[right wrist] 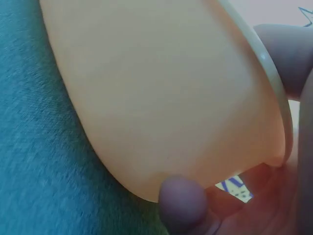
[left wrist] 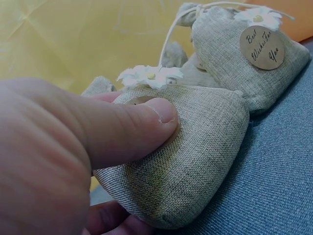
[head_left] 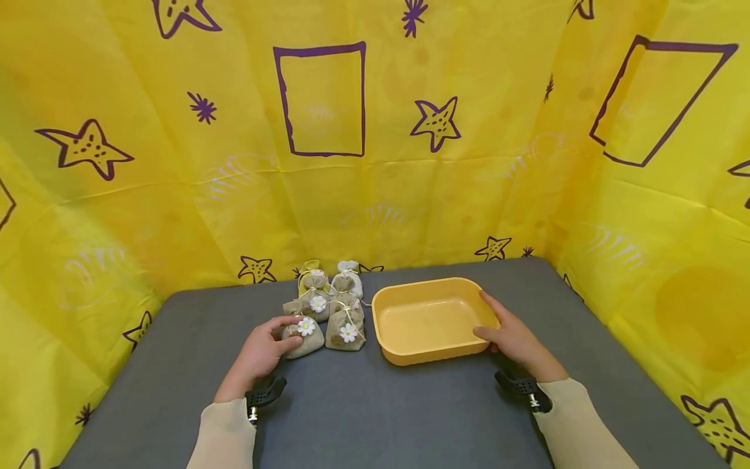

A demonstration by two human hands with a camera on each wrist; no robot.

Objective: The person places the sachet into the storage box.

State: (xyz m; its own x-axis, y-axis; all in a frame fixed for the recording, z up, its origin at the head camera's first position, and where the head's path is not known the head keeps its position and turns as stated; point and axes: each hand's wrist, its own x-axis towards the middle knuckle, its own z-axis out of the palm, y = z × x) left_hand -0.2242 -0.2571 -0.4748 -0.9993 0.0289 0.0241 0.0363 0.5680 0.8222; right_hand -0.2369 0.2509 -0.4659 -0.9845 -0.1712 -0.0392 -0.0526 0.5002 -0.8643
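My left hand point(head_left: 263, 348) pinches a beige burlap sachet point(head_left: 309, 346) with a white daisy at its neck. In the left wrist view, the thumb point(left wrist: 142, 127) presses on the sachet's round paper label, with other fingers around its far side. My right hand point(head_left: 517, 335) grips the right end of a yellow-orange rectangular plastic basin point(head_left: 422, 357). Its thumb lies over the rim, and in the right wrist view a fingertip point(right wrist: 182, 203) touches the basin's outer wall point(right wrist: 146, 88). Nothing lies inside the basin.
Beside the held sachet stands another beige sachet point(head_left: 344, 331) with a daisy. More sachets are clustered behind, among them a yellow one point(head_left: 310, 266) and a whitish one point(head_left: 348, 266). A grey cloth-covered table point(head_left: 375, 417) lies below, with yellow patterned curtains point(head_left: 387, 215) around its back and sides.
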